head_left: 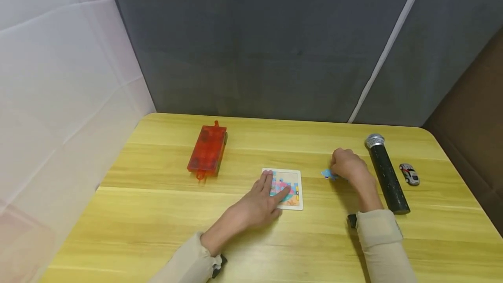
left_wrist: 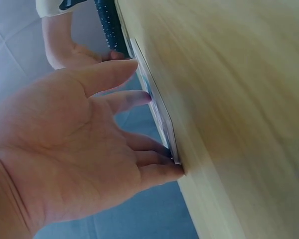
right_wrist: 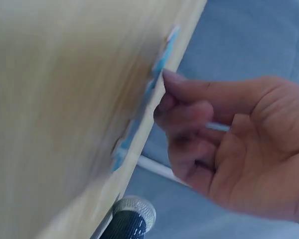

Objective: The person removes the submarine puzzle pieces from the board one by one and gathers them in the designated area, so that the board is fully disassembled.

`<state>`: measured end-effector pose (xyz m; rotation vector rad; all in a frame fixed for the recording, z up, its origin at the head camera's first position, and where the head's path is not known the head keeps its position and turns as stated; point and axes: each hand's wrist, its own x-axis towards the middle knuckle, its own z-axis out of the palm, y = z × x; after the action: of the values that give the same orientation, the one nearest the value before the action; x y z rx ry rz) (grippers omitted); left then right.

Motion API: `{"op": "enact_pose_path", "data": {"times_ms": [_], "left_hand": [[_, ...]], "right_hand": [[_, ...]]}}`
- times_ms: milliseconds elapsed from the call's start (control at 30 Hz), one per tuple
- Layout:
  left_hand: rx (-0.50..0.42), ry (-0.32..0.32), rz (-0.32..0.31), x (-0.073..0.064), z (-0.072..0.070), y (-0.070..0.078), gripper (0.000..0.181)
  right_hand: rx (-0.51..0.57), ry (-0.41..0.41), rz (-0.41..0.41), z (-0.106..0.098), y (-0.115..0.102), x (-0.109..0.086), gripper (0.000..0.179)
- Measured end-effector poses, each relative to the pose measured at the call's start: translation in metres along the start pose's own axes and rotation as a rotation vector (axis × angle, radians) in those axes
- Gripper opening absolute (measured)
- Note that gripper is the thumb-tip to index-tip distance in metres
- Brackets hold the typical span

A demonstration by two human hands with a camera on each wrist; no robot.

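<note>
A small jigsaw puzzle in a white frame (head_left: 300,187) lies flat on the table, with pink, blue and orange pieces in its lower part and a bare beige area at its top. My left hand (head_left: 259,202) rests over its left side, fingers spread, fingertips touching it in the left wrist view. To the right lie blue puzzle pieces (head_left: 327,174), close against the table. My right hand (head_left: 349,164) is right at them, fingers curled and thumb tip (right_wrist: 173,78) overlapping their edge in the right wrist view; I cannot tell whether it pinches one.
A black microphone (head_left: 387,176) with a silver head lies just right of my right hand. Beyond it is a toy car (head_left: 410,174). A translucent red toy block with wheels (head_left: 208,150) sits at the back left. Dark cloth (head_left: 251,47) hangs behind the table.
</note>
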<state>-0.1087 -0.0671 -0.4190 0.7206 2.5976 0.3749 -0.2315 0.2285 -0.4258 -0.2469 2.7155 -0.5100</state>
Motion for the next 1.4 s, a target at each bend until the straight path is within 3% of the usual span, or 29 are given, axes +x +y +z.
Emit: {"op": "enact_pose_path", "data": {"times_ms": [133,200,333,400,467,533,633,667,733,767,900,967,1033,1233,1400], "left_hand": [[-0.006,0.022,0.006,0.014,0.021,-0.014,0.068],[0.005,0.028,0.005,0.018,0.028,-0.018,0.073],[0.050,-0.011,-0.055,0.002,0.005,0.001,0.076],[0.069,-0.035,-0.083,-0.006,-0.005,0.009,0.075],[0.101,-0.052,-0.106,-0.013,-0.014,0.016,0.073],[0.147,-0.056,-0.111,-0.014,-0.014,0.017,0.073],[0.213,-0.064,-0.118,-0.011,-0.009,0.015,0.073],[0.223,-0.062,-0.114,-0.009,-0.005,0.012,0.074],[0.234,-0.059,-0.106,-0.002,0.007,0.005,0.075],[0.237,-0.057,-0.100,0.001,0.012,0.001,0.076],[0.258,-0.039,-0.081,0.013,0.028,-0.010,0.078],[0.273,-0.035,-0.080,0.016,0.032,-0.012,0.078],[0.285,-0.038,-0.082,0.017,0.034,-0.014,0.077],[0.309,-0.049,-0.075,0.016,0.033,-0.014,0.075],[0.326,-0.048,-0.076,0.018,0.033,-0.014,0.075]], "right_hand": [[0.124,-0.038,-0.258,-0.007,-0.051,-0.022,0.017],[0.161,-0.057,-0.382,-0.002,-0.073,-0.026,0.018],[0.166,-0.111,-0.505,0.016,-0.107,-0.027,0.027],[0.162,-0.120,-0.507,0.022,-0.114,-0.026,0.029],[0.170,-0.116,-0.554,0.037,-0.105,-0.011,0.027],[0.179,-0.119,-0.595,0.050,-0.094,0.007,0.028],[0.185,-0.156,-0.660,0.051,-0.092,0.012,0.029],[0.175,-0.168,-0.639,0.042,-0.103,0.001,0.031],[0.135,-0.146,-0.661,0.047,-0.101,0.004,0.029],[0.126,-0.154,-0.619,0.037,-0.113,-0.011,0.028],[0.090,-0.101,-0.487,0.039,-0.124,-0.018,0.021],[0.097,-0.090,-0.399,0.035,-0.135,-0.028,0.021],[0.088,-0.071,-0.372,0.039,-0.137,-0.028,0.022],[0.078,-0.026,-0.335,0.046,-0.141,-0.026,0.016],[0.142,0.030,-0.306,0.046,-0.142,-0.022,0.008]]}}
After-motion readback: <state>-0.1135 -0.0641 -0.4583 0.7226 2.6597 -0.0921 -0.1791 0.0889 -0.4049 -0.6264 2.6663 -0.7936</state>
